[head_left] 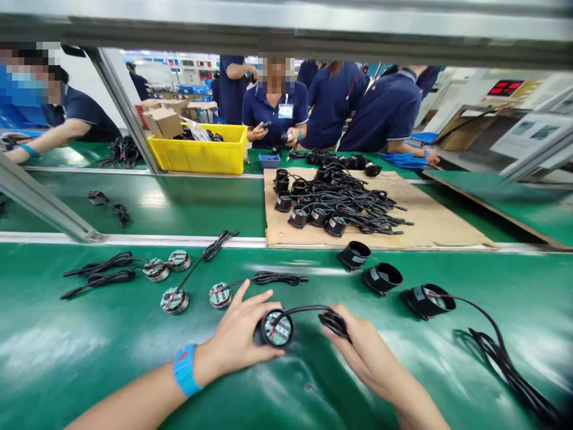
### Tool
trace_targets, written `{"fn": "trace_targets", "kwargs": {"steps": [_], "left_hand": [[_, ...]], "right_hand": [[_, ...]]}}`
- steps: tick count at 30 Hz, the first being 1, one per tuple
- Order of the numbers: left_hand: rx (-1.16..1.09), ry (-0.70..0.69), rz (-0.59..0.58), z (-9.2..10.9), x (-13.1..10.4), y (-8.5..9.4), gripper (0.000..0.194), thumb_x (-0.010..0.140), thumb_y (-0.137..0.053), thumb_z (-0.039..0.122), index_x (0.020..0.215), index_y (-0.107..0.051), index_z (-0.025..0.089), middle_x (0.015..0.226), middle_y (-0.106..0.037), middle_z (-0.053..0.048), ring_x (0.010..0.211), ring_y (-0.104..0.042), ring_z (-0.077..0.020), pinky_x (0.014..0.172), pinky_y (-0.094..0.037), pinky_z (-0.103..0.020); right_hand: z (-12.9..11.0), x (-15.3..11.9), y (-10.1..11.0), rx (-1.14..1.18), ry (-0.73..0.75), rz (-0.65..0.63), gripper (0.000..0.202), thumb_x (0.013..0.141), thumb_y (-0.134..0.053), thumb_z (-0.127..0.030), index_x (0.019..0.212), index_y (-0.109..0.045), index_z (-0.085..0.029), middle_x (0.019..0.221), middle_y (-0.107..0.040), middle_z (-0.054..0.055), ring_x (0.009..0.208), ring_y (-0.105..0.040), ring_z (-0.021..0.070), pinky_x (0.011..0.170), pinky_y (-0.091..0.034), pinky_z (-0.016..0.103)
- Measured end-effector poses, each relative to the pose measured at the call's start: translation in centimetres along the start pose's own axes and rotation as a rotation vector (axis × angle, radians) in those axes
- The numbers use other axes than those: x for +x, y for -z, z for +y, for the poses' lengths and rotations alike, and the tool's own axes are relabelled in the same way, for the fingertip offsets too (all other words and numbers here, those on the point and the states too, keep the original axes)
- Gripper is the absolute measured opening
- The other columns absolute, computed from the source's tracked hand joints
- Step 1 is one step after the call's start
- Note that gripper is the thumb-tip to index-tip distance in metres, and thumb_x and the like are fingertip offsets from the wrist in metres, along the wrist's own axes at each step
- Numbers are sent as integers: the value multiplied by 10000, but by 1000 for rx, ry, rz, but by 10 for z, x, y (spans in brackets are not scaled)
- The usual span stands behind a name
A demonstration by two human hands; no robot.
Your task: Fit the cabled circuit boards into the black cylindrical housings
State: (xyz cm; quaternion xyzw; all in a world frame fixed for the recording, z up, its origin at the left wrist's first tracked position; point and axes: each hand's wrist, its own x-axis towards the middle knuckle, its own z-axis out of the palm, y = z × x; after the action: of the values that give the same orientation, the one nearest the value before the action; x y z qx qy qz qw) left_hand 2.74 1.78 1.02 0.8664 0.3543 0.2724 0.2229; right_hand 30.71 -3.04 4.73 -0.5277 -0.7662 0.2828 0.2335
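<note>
My left hand [237, 334], a blue band at its wrist, grips a round black housing [291, 338] between thumb and fingers. Inside the housing sits a round green circuit board [278, 330]. From it a black cable [333, 322] runs to my right hand [360, 346], which is closed around the cable's bundled coil. Left of the housing, several motor units with green boards [219, 295] lie on the bench with their cables. To the right stand two black housings [383, 278] and a third housing [427, 300] that has a board and a cable in it.
Across the bench divider, several cabled housings [320, 215] crowd a cardboard sheet [430, 221]. A yellow bin [197, 152] and a small blue tray [269, 161] stand farther back. A metal post [45, 179] rises at left. Co-workers in dark blue shirts [275, 113] are behind.
</note>
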Motion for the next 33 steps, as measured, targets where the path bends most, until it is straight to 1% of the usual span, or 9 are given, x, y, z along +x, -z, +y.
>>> {"fn": "trace_targets", "kwargs": {"steps": [6, 10, 20, 24, 26, 28, 30, 32, 33], "left_hand": [[-4, -18, 15, -2, -1, 0, 741, 740, -827, 562, 1347, -607, 200, 1325, -694, -154, 1330, -585, -366, 1262, -103, -663], [-12, -12, -91, -1, 2, 1, 774, 700, -831, 649, 1277, -658, 163, 1279, -709, -203, 1246, -649, -380, 1245, -122, -690], [-37, 17, -65, -1, 2, 0, 804, 732, -807, 654, 1349, -597, 183, 1352, -668, -190, 1314, -598, -370, 1248, -105, -690], [-44, 16, -222, -2, 1, -4, 802, 763, -783, 652, 1381, -571, 187, 1372, -654, -194, 1323, -589, -375, 1235, -139, -705], [-41, 0, -288, -4, 0, -7, 831, 826, -740, 621, 1481, -463, 191, 1463, -579, -190, 1401, -508, -367, 1232, -188, -691], [-39, -67, -329, -8, -2, -8, 868, 919, -673, 534, 1599, -232, 225, 1592, -424, -163, 1490, -378, -337, 1238, -225, -656], [-14, -129, -326, -11, -5, -11, 910, 974, -620, 394, 1630, -1, 269, 1666, -273, -132, 1533, -282, -318, 1248, -234, -624], [13, -138, -291, -16, -8, -14, 1010, 943, -639, 307, 1616, 114, 303, 1689, -192, -118, 1539, -253, -335, 1248, -255, -606], [17, -135, -273, -20, -10, -16, 1077, 907, -678, 309, 1610, 138, 315, 1693, -171, -118, 1536, -250, -355, 1244, -267, -604]], "right_hand": [[0, 1, -1, -16, -15, -28, 149, 1064, -378, -343, 946, -413, -260, 765, -587, -35, 651, -541, 147, 584, -354, 242], [0, 2, 1, -66, -36, -59, 129, 1052, -394, -325, 942, -401, -258, 770, -600, -26, 669, -561, 161, 608, -368, 254], [-3, -3, 13, -133, -65, -70, 160, 1057, -359, -335, 934, -422, -256, 764, -630, -17, 650, -585, 169, 599, -375, 267], [3, -15, 27, -178, -146, -96, 174, 1044, -392, -341, 941, -503, -256, 757, -658, -16, 656, -612, 177, 603, -394, 274], [9, -25, 35, -254, -249, -157, 207, 1015, -471, -374, 888, -578, -251, 723, -672, -10, 643, -627, 192, 608, -414, 294], [11, -31, 40, -291, -309, -183, 179, 928, -643, -428, 930, -679, -252, 820, -731, 18, 758, -685, 227, 692, -480, 328], [3, -30, 37, -276, -272, -112, 488, 788, -804, -502, 1199, -695, -262, 1141, -741, 76, 1060, -684, 290, 906, -516, 392], [-12, -19, 25, -243, -154, -26, 944, 667, -857, -632, 1468, -522, -260, 1464, -568, 129, 1333, -538, 337, 1111, -433, 451], [-20, -11, 16, -232, -81, -12, 1058, 654, -834, -692, 1535, -434, -264, 1551, -475, 136, 1398, -474, 345, 1160, -393, 466]]}}
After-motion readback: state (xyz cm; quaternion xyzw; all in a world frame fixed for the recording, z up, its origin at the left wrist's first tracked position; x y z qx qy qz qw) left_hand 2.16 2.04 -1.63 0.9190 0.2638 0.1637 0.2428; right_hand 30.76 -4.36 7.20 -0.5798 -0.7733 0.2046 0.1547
